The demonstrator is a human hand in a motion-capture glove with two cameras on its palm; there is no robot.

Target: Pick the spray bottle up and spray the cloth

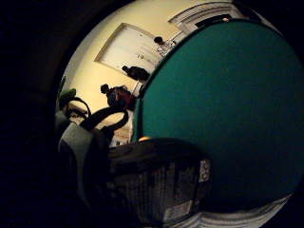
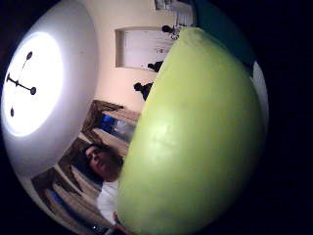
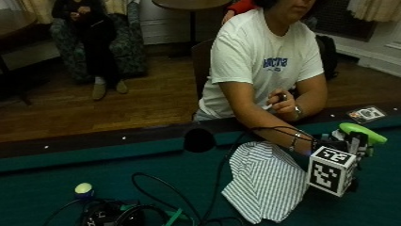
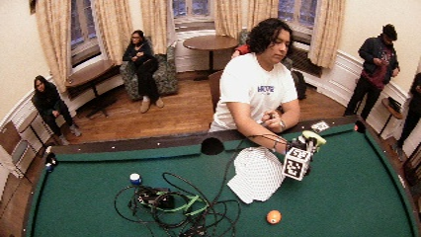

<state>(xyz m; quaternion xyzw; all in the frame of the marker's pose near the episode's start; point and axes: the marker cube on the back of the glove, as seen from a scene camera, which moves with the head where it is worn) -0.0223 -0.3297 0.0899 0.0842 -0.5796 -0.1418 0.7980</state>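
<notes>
A lime-green spray bottle (image 3: 362,132) is off the table at the right, and my gloved right hand (image 3: 343,141) grips it from below. The same green body (image 2: 195,147) fills the thumb side palm view, close to the palm. A white striped cloth (image 3: 266,181) lies crumpled on the green felt (image 3: 156,165), just left of the hand. The bottle is held beside and slightly above the cloth's right edge. The nozzle is hidden. The person's bare left hand (image 3: 282,104) rests on the rail and holds a small object.
A side pocket (image 3: 199,140) sits in the rail behind the cloth. Black cables and a dark device (image 3: 119,214) lie at the front left, beside a small blue-based piece (image 3: 83,189). An orange ball (image 4: 273,217) rests in front of the cloth. A card (image 3: 366,113) lies on the rail.
</notes>
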